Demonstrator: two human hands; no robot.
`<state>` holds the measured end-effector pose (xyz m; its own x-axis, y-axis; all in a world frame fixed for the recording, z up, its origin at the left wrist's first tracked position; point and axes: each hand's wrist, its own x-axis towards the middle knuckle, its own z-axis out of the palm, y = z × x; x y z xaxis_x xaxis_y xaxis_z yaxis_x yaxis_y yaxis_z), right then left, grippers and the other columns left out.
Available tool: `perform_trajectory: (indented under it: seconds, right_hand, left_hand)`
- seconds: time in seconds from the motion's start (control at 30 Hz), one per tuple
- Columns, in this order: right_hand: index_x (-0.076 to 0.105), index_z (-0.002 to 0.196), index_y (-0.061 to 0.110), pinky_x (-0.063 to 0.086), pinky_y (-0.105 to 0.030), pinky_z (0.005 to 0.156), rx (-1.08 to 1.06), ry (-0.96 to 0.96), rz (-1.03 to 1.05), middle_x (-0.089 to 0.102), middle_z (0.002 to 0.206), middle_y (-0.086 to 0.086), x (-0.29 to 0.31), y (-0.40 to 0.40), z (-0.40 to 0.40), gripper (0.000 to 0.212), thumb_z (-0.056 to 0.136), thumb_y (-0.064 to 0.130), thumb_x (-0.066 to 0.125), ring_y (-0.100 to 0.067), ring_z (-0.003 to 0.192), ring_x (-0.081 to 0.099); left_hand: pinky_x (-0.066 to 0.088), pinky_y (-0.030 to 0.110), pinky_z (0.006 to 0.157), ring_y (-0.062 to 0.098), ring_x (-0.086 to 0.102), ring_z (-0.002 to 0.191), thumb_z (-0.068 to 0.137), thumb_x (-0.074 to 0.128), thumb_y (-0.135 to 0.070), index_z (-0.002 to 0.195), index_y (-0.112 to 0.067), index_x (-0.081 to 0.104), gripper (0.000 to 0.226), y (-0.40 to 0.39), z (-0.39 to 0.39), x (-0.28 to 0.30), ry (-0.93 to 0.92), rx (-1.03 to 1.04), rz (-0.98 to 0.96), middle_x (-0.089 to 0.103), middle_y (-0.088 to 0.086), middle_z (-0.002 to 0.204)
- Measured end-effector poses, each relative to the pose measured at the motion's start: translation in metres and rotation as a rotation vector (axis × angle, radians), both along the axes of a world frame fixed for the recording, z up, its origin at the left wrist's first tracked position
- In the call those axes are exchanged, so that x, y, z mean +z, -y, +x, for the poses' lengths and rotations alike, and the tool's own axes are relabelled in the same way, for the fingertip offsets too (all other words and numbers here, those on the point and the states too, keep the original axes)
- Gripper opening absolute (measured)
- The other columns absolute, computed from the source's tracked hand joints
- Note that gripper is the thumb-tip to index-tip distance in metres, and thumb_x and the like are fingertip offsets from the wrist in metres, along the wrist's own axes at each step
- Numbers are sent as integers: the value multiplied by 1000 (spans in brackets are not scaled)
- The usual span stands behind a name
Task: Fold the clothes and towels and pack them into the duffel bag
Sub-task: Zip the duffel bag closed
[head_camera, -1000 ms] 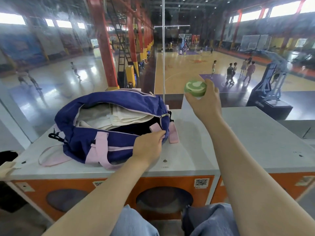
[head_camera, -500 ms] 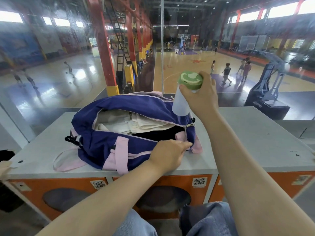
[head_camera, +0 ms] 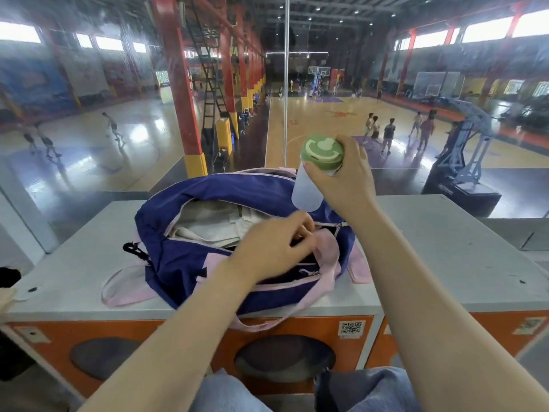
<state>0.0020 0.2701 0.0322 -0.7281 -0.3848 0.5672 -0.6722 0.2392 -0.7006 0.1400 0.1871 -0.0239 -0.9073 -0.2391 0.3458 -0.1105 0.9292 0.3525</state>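
Since a moment ago, her left hand point(head_camera: 274, 246) has climbed from the bag's front onto its open mouth, fingers pinching the near edge. One purple nylon duffel bag point(head_camera: 190, 263) with pink straps sits on the grey countertop point(head_camera: 445, 257), pale folded cloth point(head_camera: 208, 224) inside. Over its right end, her right hand point(head_camera: 341, 176) grips one frosted bottle point(head_camera: 309, 188) below its green lid, tilted.

Both forearms bare to frame edge, no sleeves visible. Left hand point(head_camera: 271, 248) and right hand point(head_camera: 344, 176) bare: no gloves, rings, watch or wristband visible. Legs in light blue denim jeans point(head_camera: 368, 391), fabric faded, knees at bottom edge of view.
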Motion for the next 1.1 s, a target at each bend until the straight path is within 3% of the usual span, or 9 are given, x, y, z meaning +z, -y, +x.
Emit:
perform_trajectory:
  seconds: [0.13,0.3,0.37,0.5,0.6,0.73,0.83,0.97,1.1]
  right_hand:
    - [42,137,22,33,-22,83,12,4,5,46,131,-1,2,4,4,67,81,45,71,-10,105,46]
    - [31,146,25,33,-23,86,51,17,3,39,139,-4,1,14,17,77,82,44,70,-15,114,45]
    - [29,147,25,32,-22,86,71,8,7,38,139,-4,0,21,21,79,82,43,71,-9,106,39]
    - [37,141,23,37,-24,87,120,1,-43,41,133,-3,2,40,28,72,80,37,73,-7,99,37]
    - [40,135,20,41,-28,88,185,-11,-34,39,128,-4,1,59,34,68,78,34,75,-12,98,42]
    - [40,135,16,38,-24,83,254,-4,-30,39,124,-3,5,83,33,70,78,32,77,-11,99,43]
    - [42,130,14,49,-31,82,334,18,-6,49,122,-2,3,104,30,72,72,37,78,-14,101,53]
    - [38,132,13,46,-25,85,487,-40,205,54,121,-3,-10,127,36,73,74,30,80,-17,106,56]
    - [34,137,12,42,-26,92,553,-154,246,46,126,-5,-12,141,43,76,75,23,77,-16,108,49]
  left_hand:
    - [48,38,89,15,57,97,89,58,-37,110,-27,57,23,53,22,35,-279,197,-207,63,-5,102]
    - [25,49,115,28,35,137,83,61,-52,145,-26,31,74,123,43,41,104,428,-345,37,3,152]
    - [29,49,112,29,39,135,84,61,-51,147,-28,28,75,134,50,28,188,444,-322,37,3,152]
    - [48,39,86,25,61,108,92,53,-27,128,-33,53,37,133,54,10,64,444,-349,66,2,120]
    - [50,37,74,25,63,96,96,43,-26,113,-32,57,22,129,54,1,116,430,-397,68,2,106]
    - [50,40,72,26,61,91,97,40,-24,109,-27,56,20,135,55,-7,145,384,-434,66,4,100]
    - [48,37,68,26,60,88,97,41,-24,107,-26,54,17,134,55,-5,157,343,-506,65,5,97]
    - [49,38,75,25,63,92,98,40,-22,110,-26,54,19,139,50,1,236,330,-508,66,3,101]
    - [50,37,66,25,66,86,96,46,-19,119,-28,56,26,142,48,1,101,283,-597,69,0,97]
